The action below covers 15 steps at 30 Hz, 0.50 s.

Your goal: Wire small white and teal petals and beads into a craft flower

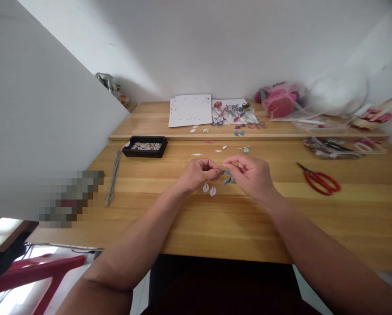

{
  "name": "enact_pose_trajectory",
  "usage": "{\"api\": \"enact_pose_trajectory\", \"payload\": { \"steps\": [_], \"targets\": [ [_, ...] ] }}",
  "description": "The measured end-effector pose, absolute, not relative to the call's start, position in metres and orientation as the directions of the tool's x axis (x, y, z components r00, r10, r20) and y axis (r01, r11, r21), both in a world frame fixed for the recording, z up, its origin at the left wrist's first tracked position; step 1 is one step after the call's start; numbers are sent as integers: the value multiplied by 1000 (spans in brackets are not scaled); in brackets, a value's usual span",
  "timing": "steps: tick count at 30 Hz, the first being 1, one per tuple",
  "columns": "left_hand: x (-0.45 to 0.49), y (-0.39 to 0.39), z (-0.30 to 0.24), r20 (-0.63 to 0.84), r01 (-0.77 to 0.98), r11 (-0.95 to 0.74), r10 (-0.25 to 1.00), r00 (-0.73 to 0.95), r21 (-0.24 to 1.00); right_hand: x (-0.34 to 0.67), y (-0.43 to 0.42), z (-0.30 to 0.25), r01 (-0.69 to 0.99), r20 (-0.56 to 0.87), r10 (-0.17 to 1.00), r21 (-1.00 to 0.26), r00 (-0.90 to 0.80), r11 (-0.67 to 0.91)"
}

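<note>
Over the middle of the wooden table [143,183], my left hand [200,173] pinches the upper end of a small blue curled piece [227,178], patterned like a thin petal or strip. My right hand [250,173] is closed in a pinch close beside it, fingertips almost meeting the left ones. What lies between the right fingertips is too small to make out. Just below my left hand lie two white leaf-shaped cut-outs [213,191]. Beyond the hands are small white slips [224,147] and a pale green round piece [246,150].
Red-handled scissors [322,180] lie to the right. At left are a black tray of beads [164,146] and a bundle of thin wires [113,179]. On the raised back shelf rest white sheets [191,110], colourful flower-like pieces [235,113] and a bag with pink contents [281,103].
</note>
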<state>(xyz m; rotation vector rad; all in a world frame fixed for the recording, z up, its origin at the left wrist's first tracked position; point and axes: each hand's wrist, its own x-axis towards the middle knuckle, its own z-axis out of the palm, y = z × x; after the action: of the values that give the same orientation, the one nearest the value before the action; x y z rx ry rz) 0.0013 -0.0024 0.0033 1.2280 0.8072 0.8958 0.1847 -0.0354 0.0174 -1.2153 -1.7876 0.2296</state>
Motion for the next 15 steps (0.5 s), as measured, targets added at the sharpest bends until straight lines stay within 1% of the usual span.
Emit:
{"api": "enact_pose_trajectory", "payload": {
  "steps": [3, 9, 15],
  "targets": [
    [0, -3, 4, -46, -114, 110, 891, 452, 987, 184, -35, 18, 591, 580, 811, -627, -80, 507],
    [1, -2, 2, -41, -117, 105, 890, 453, 988, 183, -35, 16, 532, 536, 841, -693, -71, 487],
    [2, 0, 0, -24, -124, 78, 919, 394, 989, 181, -41, 17, 576, 569, 817, -638, -94, 510]
  ]
}}
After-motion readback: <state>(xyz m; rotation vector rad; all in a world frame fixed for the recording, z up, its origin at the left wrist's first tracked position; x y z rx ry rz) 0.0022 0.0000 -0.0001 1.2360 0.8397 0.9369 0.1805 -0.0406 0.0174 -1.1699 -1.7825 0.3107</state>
